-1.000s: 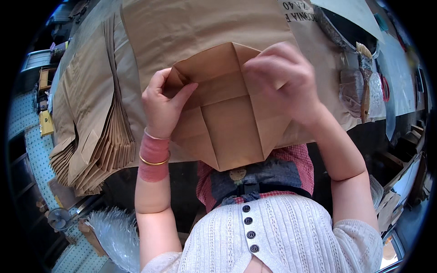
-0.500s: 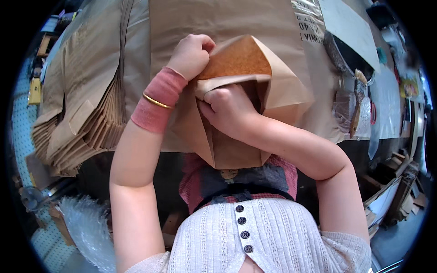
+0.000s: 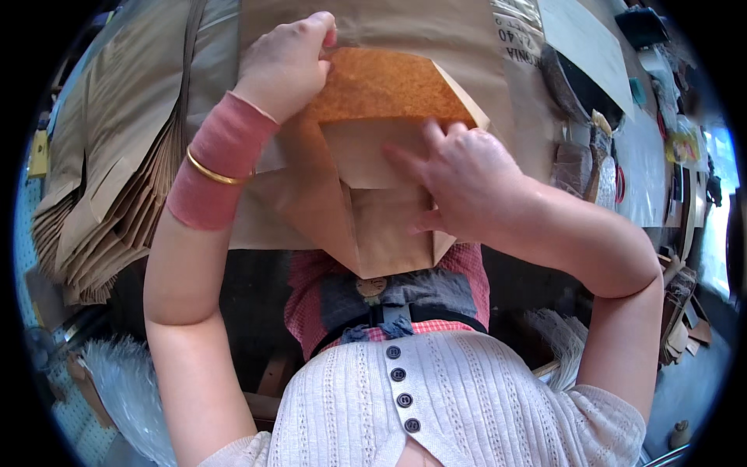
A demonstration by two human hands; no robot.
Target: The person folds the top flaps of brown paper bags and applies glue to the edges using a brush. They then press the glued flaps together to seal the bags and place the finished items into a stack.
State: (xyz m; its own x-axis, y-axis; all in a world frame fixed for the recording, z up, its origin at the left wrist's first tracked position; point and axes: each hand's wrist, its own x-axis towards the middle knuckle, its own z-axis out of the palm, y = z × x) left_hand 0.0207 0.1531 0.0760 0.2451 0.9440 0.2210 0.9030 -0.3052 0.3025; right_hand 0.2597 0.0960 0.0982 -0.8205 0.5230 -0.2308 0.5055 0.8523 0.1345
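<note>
Holding the brown paper bag (image 3: pixel 366 179) on the worktop (image 3: pixel 436 31), the left hand (image 3: pixel 284 66) now pinches its top flap — lifted since a second ago. The right hand (image 3: pixel 459 183) presses flat, open-fingered, maybe smoothing a fold. A stack of bags (image 3: pixel 101 179) waits left.

A paper-bag workshop: stacked brown bags (image 3: pixel 109 194) cover a cluttered worktable (image 3: pixel 436 31).

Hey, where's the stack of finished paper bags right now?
In the head view the stack of paper bags lies fanned out at the left of the table, just outside the left hand, which grips the brown paper bag being folded.
</note>
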